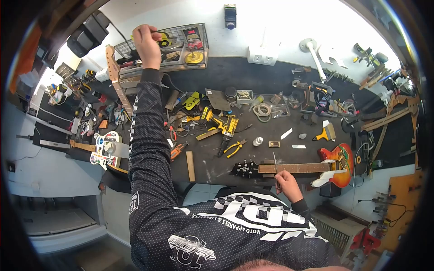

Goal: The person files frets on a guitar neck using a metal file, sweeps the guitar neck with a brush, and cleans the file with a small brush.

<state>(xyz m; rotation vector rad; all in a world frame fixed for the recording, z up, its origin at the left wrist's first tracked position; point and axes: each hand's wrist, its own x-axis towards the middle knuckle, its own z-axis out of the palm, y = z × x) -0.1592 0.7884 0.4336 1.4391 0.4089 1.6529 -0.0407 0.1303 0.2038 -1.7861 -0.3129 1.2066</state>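
My left hand [148,47] is raised over a wire basket [206,40] on the back of the bench, its fingers curled together; whatever they hold, if anything, is hidden. In the basket are a yellow tape roll [194,57] and a red package [194,39]. My right hand [288,186] is closed on a thin, straight metal tool [275,159], perhaps a slim file, which points away across the fretboard [298,168] of an electric guitar [346,165]. The guitar lies with its black headstock [245,169] to the left and its sunburst body to the right.
A yellow cordless drill [225,124], pliers [236,148], a wooden strip [190,166], a small white bottle [257,141] and a brush [324,132] lie on the dark bench. Another guitar neck [118,86] stands by my left arm. A stickered white guitar [105,149] is at left.
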